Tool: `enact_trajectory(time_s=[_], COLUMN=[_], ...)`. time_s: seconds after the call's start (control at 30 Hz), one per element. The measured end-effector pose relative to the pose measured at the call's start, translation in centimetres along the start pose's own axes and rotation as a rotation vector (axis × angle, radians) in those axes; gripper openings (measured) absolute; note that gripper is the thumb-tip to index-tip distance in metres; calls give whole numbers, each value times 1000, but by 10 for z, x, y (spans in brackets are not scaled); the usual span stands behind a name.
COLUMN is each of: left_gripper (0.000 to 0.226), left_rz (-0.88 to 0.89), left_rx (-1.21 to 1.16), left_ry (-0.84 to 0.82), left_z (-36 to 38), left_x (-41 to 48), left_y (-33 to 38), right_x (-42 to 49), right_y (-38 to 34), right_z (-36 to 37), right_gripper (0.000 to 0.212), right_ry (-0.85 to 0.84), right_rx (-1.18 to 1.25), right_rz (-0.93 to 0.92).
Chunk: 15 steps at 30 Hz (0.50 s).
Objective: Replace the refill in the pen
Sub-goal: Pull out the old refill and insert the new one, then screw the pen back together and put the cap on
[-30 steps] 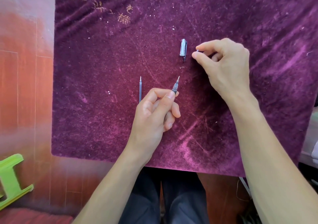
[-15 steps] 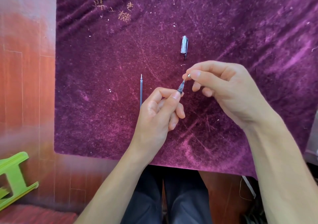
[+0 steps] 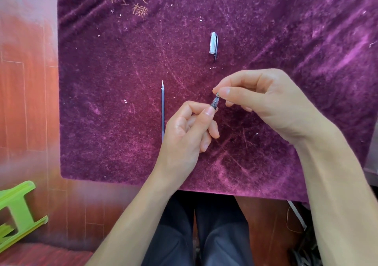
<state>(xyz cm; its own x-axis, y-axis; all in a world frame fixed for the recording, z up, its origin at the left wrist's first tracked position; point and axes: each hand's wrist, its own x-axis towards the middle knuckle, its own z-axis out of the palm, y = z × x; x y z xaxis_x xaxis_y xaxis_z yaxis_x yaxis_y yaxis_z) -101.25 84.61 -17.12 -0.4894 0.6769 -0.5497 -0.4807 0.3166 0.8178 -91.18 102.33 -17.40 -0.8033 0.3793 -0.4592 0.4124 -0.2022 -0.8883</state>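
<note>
Left hand [image 3: 187, 130] closed around the pen [image 3: 214, 102], grip end poking out past thumb and forefinger, held just above the counter [image 3: 286, 30] with its purple velvet cloth. Right hand [image 3: 263, 102] pinches the small tip piece [image 3: 217, 95] at the pen's front end. Spare refill [image 3: 163, 110] lies on cloth just left of left hand. Cap [image 3: 213, 43] lies farther back, well apart.
</note>
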Motion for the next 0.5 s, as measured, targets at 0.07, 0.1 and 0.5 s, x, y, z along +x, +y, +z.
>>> enact_trajectory(time_s=[0.07, 0.1, 0.5], left_gripper=[21, 21, 20], left_rz=[3, 5, -10], left_rx=[3, 5, -36], left_ry=[-7, -10, -37], left_z=[0, 0, 2], left_x=[-1, -1, -2], left_y=[0, 0, 6], right_x=[-1, -2, -6], right_y=[-2, -2, -5], right_z=[0, 1, 4], right_gripper=[9, 9, 14], right_ry=[-12, -13, -47], right_rx=[-23, -30, 13], right_rz=[5, 5, -38])
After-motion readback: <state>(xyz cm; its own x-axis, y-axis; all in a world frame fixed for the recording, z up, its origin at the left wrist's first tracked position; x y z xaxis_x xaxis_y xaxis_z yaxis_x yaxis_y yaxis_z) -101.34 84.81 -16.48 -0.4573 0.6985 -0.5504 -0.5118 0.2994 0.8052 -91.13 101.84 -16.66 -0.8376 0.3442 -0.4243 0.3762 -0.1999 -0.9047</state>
